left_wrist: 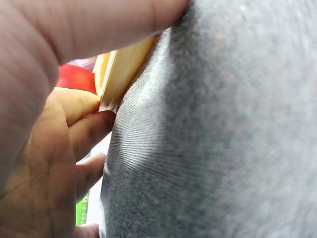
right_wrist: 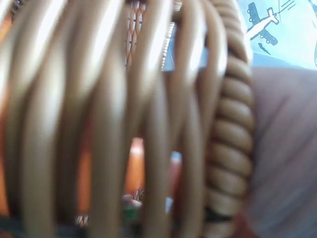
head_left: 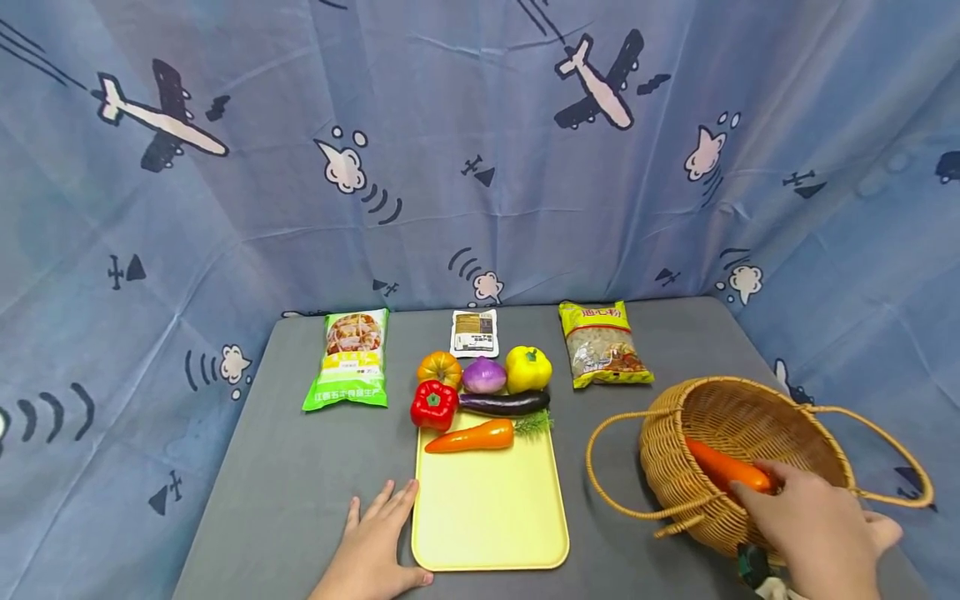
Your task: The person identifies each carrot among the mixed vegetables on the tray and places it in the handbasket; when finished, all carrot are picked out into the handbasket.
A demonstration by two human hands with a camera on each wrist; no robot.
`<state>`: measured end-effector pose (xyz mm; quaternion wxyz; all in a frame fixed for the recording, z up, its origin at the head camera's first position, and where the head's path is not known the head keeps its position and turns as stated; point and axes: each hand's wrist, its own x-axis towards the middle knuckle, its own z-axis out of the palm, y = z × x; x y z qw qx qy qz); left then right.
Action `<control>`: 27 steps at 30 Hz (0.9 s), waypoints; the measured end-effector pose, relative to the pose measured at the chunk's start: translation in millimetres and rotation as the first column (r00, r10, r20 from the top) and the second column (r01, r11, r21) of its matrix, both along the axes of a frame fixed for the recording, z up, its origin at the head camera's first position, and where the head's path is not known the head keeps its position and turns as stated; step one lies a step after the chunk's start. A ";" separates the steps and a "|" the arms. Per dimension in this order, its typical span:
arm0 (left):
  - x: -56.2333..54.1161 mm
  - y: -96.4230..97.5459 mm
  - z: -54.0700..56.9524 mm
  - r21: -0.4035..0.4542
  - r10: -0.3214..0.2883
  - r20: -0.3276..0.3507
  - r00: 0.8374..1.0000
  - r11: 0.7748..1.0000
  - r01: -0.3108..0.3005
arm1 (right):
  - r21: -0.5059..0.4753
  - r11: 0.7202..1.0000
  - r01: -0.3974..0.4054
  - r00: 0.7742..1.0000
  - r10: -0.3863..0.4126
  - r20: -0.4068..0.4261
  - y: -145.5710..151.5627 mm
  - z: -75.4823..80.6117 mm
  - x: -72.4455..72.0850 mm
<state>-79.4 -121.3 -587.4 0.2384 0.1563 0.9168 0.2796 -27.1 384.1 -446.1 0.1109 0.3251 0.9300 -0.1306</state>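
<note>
My right hand [head_left: 817, 517] reaches over the rim of a wicker basket [head_left: 660, 475] and grips an orange carrot [head_left: 716, 465] by its thick end, inside the basket. In the right wrist view the basket's weave [right_wrist: 109, 109] blocks most of the carrot. My left hand [head_left: 371, 542] lies on the table with fingers spread, its fingertips and thumb by the left edge of a yellow tray [head_left: 487, 517]. On the tray's far part lies another carrot [head_left: 476, 436] with green leaves. Behind it are a red pepper [head_left: 434, 406] and an eggplant [head_left: 506, 404].
An orange pumpkin-like vegetable [head_left: 440, 369], a purple onion [head_left: 484, 376] and a yellow pepper [head_left: 528, 369] sit at the tray's far end. Farther back are a green bag [head_left: 348, 358], a small white packet [head_left: 474, 333] and a yellow bag [head_left: 603, 343]. Two handles stick out from the basket.
</note>
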 end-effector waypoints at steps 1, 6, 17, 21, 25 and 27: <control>0.5 0.2 -0.2 -0.002 0.002 0.001 1.000 1.000 -0.002 | 0.003 1.000 -0.001 1.000 0.001 0.001 -0.3 0.0 -0.2; 2.3 0.8 -0.8 0.002 0.008 0.001 1.000 1.000 -0.008 | 0.003 1.000 0.017 0.999 -0.017 -0.046 -3.7 0.7 0.2; 1.7 0.0 -0.1 0.009 0.000 -0.036 0.999 1.000 0.000 | 0.186 0.973 -0.136 0.713 0.227 -0.664 -60.6 10.4 10.6; 2.1 0.8 0.0 0.009 0.009 -0.029 1.000 1.000 -0.009 | 0.249 0.935 -0.254 0.517 0.349 -0.781 -80.8 3.9 6.0; 1.9 0.6 0.0 0.002 0.021 -0.003 1.000 1.000 -0.021 | 0.318 0.881 -0.350 0.397 0.447 -0.802 -103.8 -6.1 -2.7; 2.1 0.3 0.0 0.005 0.024 0.004 1.000 1.000 -0.024 | 0.344 0.853 -0.394 0.377 0.491 -0.785 -117.2 -10.8 -7.5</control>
